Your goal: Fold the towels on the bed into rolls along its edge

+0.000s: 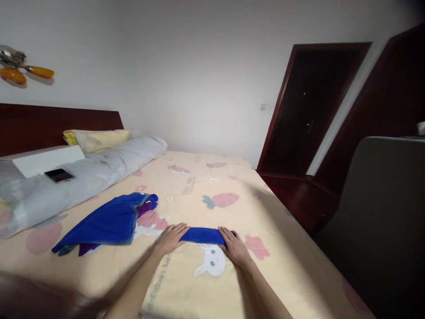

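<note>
A blue cloth (203, 235), folded into a narrow strip, lies crosswise on the bed. Its left end is under my left hand (171, 238), which rests flat with the fingers stretched out. At the other end, my right hand (234, 246) lies flat on the cloth, fingers extended. Both palms face down and cover the strip's ends. To the left is a loose heap of blue cloths (108, 221) with grey edging, and purple fabric (144, 208) shows from under it.
The bed sheet (199, 186) is pale yellow with carrot and rabbit prints. A long grey wrapped roll (113, 161) lies along the headboard side, with a phone (59, 175) and a white box (49, 160) on it. A dark chair back (381, 212) stands at right.
</note>
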A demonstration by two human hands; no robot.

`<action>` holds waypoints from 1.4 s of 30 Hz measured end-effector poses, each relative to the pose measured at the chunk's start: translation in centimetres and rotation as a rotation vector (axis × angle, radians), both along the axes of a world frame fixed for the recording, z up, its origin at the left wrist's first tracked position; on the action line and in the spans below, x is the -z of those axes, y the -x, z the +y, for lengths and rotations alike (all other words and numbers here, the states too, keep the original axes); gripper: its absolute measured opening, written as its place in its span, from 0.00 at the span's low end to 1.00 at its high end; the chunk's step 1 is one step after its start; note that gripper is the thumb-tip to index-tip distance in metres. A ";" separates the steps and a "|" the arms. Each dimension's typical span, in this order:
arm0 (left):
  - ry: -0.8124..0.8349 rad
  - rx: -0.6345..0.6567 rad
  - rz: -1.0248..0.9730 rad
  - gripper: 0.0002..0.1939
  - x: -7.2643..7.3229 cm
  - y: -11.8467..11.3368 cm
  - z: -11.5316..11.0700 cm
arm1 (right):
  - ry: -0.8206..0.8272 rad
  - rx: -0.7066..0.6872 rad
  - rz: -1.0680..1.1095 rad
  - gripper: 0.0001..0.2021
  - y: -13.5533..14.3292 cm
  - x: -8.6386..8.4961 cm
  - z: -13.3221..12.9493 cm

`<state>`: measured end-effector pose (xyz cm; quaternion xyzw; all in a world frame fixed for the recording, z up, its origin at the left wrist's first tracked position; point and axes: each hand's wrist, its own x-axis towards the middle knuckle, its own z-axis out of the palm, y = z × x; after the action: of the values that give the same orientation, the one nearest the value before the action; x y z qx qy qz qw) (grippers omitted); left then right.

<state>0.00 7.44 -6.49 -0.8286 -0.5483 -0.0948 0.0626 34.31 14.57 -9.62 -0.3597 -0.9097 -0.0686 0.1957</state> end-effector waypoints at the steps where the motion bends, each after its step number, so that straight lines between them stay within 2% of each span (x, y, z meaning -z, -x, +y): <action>1: -0.002 -0.008 0.006 0.32 0.3 0.6 -0.1 | -0.010 0.000 -0.006 0.29 -0.5 0.1 0.2; 5: -0.027 -0.019 0.013 0.36 1.3 1.6 0.0 | -0.076 0.033 -0.040 0.25 -0.9 -0.1 0.4; 8: -0.030 -0.011 0.012 0.37 1.4 1.7 0.2 | -0.077 0.049 -0.056 0.22 -0.4 -1.2 -0.1; 12: -0.030 0.002 -0.036 0.34 0.6 1.8 -0.2 | 0.091 0.097 0.017 0.20 -1.2 -3.7 -1.8; 17: -0.016 -0.002 -0.175 0.32 -0.1 0.8 -2.3 | 0.268 0.103 0.298 0.18 -4.2 -7.3 -3.8; 20: -0.027 -0.054 -0.311 0.27 -0.6 -1.7 -3.6 | 0.234 0.050 0.477 0.18 -4.7 -11.9 -4.4; 23: -0.018 -0.141 -0.434 0.16 -1.1 -5.8 -4.3 | 0.173 -0.076 0.593 0.16 -4.2 -19.1 -4.9; 26: 0.054 -0.160 -0.580 0.11 -0.8 -10.8 -4.6 | 0.141 -0.160 0.551 0.16 -3.6 -25.8 -5.8; 28: 0.138 -0.175 -0.654 0.12 -0.1 -13.8 -4.9 | 0.153 -0.183 0.474 0.17 -3.3 -28.2 -6.5; 30: 0.227 -0.183 -0.656 0.13 0.6 -16.1 -5.3 | 0.178 -0.186 0.367 0.16 -2.9 -28.6 -7.1; 34: 0.248 -0.144 -0.526 0.17 1.7 -17.8 -6.6 | 0.221 -0.151 0.228 0.16 -3.0 -26.7 -7.6; 37: 0.204 -0.141 -0.476 0.23 2.0 -17.1 -7.6 | 0.235 -0.141 0.256 0.15 -4.6 -26.7 -6.6; 39: 0.164 -0.127 -0.480 0.27 2.1 -16.0 -8.4 | 0.215 -0.121 0.270 0.14 -6.6 -27.7 -5.2; 42: 0.085 -0.138 -0.517 0.25 2.2 -14.1 -9.7 | 0.141 -0.028 0.294 0.13 -10.4 -29.7 -2.5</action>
<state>14.08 -2.29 -8.65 -0.7392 -0.6049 -0.2758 -0.1078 44.70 12.03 20.06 -0.3661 -0.8787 0.0514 0.3021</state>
